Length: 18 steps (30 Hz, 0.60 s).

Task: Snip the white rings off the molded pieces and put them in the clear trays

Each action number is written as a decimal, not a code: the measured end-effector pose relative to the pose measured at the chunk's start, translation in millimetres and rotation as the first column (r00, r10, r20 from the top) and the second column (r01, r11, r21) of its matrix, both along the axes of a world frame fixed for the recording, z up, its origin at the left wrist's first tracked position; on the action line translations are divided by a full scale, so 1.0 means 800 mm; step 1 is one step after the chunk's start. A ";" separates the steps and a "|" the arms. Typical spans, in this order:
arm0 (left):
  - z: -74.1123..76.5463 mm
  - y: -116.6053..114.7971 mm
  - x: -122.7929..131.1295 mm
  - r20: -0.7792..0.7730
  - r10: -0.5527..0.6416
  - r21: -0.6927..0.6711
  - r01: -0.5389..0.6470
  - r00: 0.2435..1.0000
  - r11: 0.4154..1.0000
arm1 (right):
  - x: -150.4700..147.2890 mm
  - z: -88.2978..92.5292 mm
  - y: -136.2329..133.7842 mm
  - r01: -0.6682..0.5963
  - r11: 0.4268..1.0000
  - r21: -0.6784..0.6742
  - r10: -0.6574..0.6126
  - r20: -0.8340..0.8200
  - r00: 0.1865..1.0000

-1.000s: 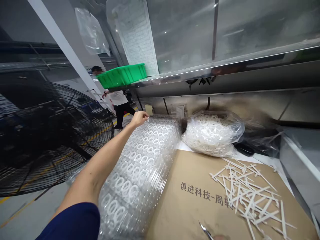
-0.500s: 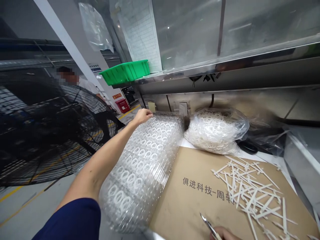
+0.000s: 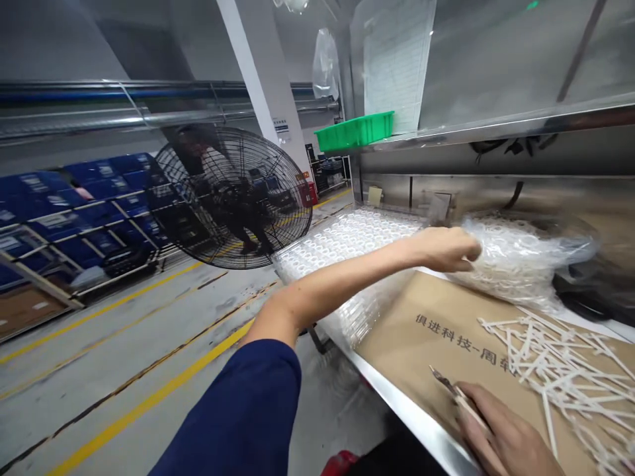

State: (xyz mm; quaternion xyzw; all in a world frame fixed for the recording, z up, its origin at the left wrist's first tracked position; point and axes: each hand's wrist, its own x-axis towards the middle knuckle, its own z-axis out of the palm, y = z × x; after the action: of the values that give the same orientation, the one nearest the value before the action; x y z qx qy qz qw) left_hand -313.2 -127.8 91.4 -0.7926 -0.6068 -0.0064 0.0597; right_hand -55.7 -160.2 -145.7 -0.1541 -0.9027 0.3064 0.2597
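Observation:
My left hand (image 3: 446, 249) hangs over the front of a clear plastic bag of white rings (image 3: 520, 264). Its fingers are curled and smeared by motion, so whether it holds anything is unclear. Under my left forearm, stacked clear plastic trays (image 3: 347, 235) hold rows of white rings. Low in the view, my right hand (image 3: 506, 430) is closed round a pair of nippers (image 3: 449, 383), pale handles in the palm and metal tips pointing up and left. White plastic sprues (image 3: 565, 370) lie in a loose heap on a brown cardboard sheet (image 3: 411, 337).
A green bin (image 3: 354, 132) sits on the metal shelf (image 3: 496, 125) above the bench. A large black fan (image 3: 233, 198) stands left of the bench, with a person partly visible behind its grille. Blue crates (image 3: 94, 192) fill a rack farther left. A dark object (image 3: 585, 304) lies beside the bag.
My left hand has moved right, from the far end of the trays to the bag of rings. My right hand with the nippers has come further into view. The view has swung left.

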 end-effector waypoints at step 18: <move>-0.174 0.013 0.173 0.181 -0.238 -0.188 0.271 0.954 0.944 | -0.017 0.054 -0.032 -0.102 0.961 0.257 0.035 0.254 0.967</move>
State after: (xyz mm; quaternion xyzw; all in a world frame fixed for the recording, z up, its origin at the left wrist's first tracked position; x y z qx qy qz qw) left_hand -175.1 -117.3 -47.7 -0.8634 -0.4991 -0.0116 -0.0735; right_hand -69.6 -185.9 -102.2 -0.1231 -0.9659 0.1689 0.1528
